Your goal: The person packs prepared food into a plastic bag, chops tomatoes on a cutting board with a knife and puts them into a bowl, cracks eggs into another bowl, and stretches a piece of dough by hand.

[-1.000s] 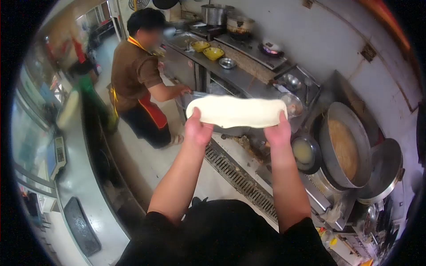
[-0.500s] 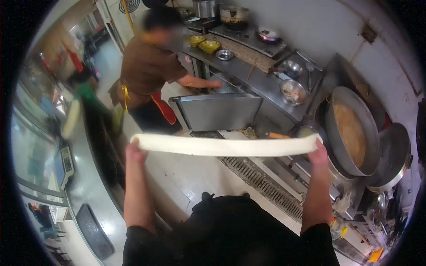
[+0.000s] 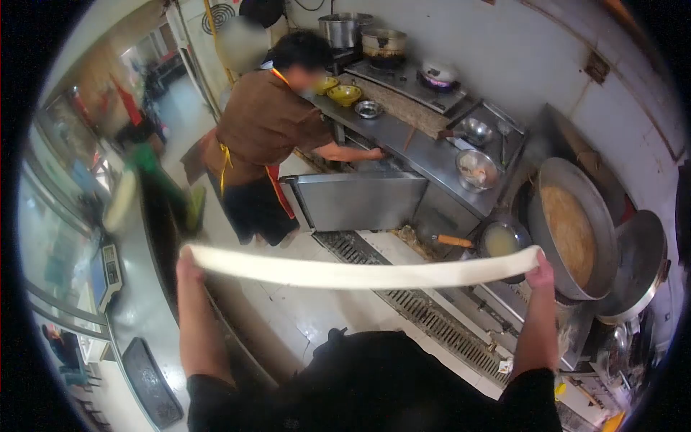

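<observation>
A long, pale strip of dough (image 3: 360, 274) stretches between my two hands in mid-air, sagging slightly in the middle. My left hand (image 3: 189, 266) is closed on its left end, out near the edge of the steel counter. At the right end, my right hand (image 3: 540, 272) pinches the dough, close to the large wok of brownish liquid. Behind the strip, a small pan (image 3: 502, 239) with a wooden handle holds pale liquid.
A co-worker (image 3: 259, 122) in a brown shirt reaches into a low steel unit with its door (image 3: 363, 203) open. On the right stand a large wok (image 3: 568, 223) and another pan. A scale (image 3: 109, 268) and black tray (image 3: 152, 378) rest on the left counter. A drain grate (image 3: 432, 313) crosses the floor.
My hands have moved farther apart, stretching the dough longer, and they sit lower in view. The co-worker leans farther right, arm still at the opened unit.
</observation>
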{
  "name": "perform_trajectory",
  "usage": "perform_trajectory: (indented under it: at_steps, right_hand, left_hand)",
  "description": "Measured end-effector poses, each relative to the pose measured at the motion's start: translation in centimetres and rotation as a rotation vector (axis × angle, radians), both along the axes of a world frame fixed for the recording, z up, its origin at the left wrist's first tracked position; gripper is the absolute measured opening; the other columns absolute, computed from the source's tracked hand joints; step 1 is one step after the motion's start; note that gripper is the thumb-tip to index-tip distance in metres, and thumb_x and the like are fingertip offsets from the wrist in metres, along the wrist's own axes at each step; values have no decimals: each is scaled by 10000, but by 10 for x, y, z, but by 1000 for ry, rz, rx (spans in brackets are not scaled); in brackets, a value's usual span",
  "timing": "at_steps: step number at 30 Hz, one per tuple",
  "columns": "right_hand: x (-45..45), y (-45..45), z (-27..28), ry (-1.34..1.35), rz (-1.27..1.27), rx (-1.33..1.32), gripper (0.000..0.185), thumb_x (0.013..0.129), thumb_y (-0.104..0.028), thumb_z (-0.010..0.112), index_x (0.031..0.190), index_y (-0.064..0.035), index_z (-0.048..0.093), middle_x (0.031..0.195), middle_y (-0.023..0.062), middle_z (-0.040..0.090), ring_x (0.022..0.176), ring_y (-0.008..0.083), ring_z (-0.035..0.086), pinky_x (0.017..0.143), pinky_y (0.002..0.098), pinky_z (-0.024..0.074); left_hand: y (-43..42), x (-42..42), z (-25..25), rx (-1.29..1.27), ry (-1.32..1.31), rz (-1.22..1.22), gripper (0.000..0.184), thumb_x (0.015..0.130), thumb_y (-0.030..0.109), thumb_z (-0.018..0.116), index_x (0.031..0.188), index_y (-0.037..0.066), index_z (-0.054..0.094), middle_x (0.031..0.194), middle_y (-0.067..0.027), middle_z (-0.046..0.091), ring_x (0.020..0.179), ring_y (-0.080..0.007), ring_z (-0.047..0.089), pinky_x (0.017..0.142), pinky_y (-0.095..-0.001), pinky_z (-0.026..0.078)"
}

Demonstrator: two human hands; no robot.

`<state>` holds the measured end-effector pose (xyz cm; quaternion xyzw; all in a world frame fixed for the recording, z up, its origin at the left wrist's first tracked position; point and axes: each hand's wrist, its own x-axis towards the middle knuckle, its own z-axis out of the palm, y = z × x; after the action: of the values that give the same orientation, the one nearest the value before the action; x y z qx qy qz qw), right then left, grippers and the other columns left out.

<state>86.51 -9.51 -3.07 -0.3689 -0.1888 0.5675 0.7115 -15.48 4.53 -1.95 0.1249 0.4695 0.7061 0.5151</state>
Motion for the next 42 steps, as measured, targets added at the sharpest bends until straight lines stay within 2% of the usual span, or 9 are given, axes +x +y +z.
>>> perform_trajectory:
  at_steps: [6, 11, 12, 19, 25, 27, 31, 35, 42]
  right_hand:
    - [-139, 58, 60, 185, -37, -200, 327, 912, -208, 618, 1166, -7, 571, 1084, 139, 644, 1026, 269, 614, 923, 420, 504]
    - [150, -66, 40, -129, -19, -177, 370, 879, -205, 652, 1155, 25, 565, 1123, 167, 633, 1044, 294, 614, 930, 445, 515]
    - [146, -64, 41, -124, -22, -176, 370, 879, -205, 652, 1155, 25, 565, 1123, 167, 633, 1044, 294, 614, 930, 445, 515]
    - [-73, 30, 82, 152, -180, -186, 364, 915, -231, 630, 1166, 15, 537, 1190, 163, 598, 1154, 276, 544, 1034, 434, 413]
    - [121, -94, 130, -206, 230, -9, 438, 864, -308, 673, 1161, 1, 579, 1147, 170, 632, 1044, 314, 614, 953, 455, 501]
    - [198, -142, 149, -87, -372, -384, 416, 862, -314, 665, 1132, -4, 599, 1096, 172, 653, 1004, 316, 634, 913, 458, 523]
    - [179, -84, 92, -65, 196, -96, 314, 850, -255, 693, 1037, -13, 620, 1029, 137, 672, 965, 280, 646, 848, 446, 548]
    - [19, -26, 85, 16, -278, -96, 344, 870, -232, 679, 1116, -10, 587, 1119, 148, 642, 1042, 311, 618, 939, 466, 507]
    - [207, -173, 126, -719, -235, -187, 306, 908, -271, 597, 1103, -37, 613, 1053, 140, 656, 914, 273, 641, 821, 432, 550]
  left_hand:
    - [29, 106, 67, -134, -193, 43, 283, 960, 269, 547, 1124, 40, 579, 1119, -110, 623, 1015, -278, 591, 938, -433, 470]
    - [-28, -118, 82, -34, 702, -253, 256, 935, 226, 493, 948, -1, 611, 931, -185, 646, 908, -351, 645, 827, -499, 540]
    - [-46, -122, 101, 62, 92, 103, 274, 940, 218, 482, 1002, -24, 592, 946, -198, 641, 902, -370, 643, 814, -525, 544]
    - [37, -9, 74, -43, -187, 116, 353, 937, 196, 537, 1195, -44, 517, 1094, -194, 626, 961, -346, 634, 870, -497, 530]
    - [-15, -317, 100, 78, 362, -59, 299, 963, 255, 509, 1121, 9, 573, 1048, -109, 627, 963, -242, 611, 823, -399, 531]
    - [-55, -303, 165, 21, 345, 10, 317, 952, 239, 496, 1150, -2, 552, 1103, -122, 614, 1007, -251, 604, 853, -402, 527]
    - [2, -241, 128, 239, 359, -353, 259, 936, 219, 514, 1089, 21, 582, 1050, -122, 637, 940, -238, 632, 772, -334, 557]
    - [40, -81, 121, -37, 227, 63, 323, 918, 262, 614, 1106, 3, 573, 1095, -169, 630, 910, -282, 639, 738, -401, 575]
    - [11, -308, 150, -240, 707, 187, 324, 934, 275, 583, 1060, -24, 595, 958, -129, 636, 875, -226, 630, 763, -387, 550]
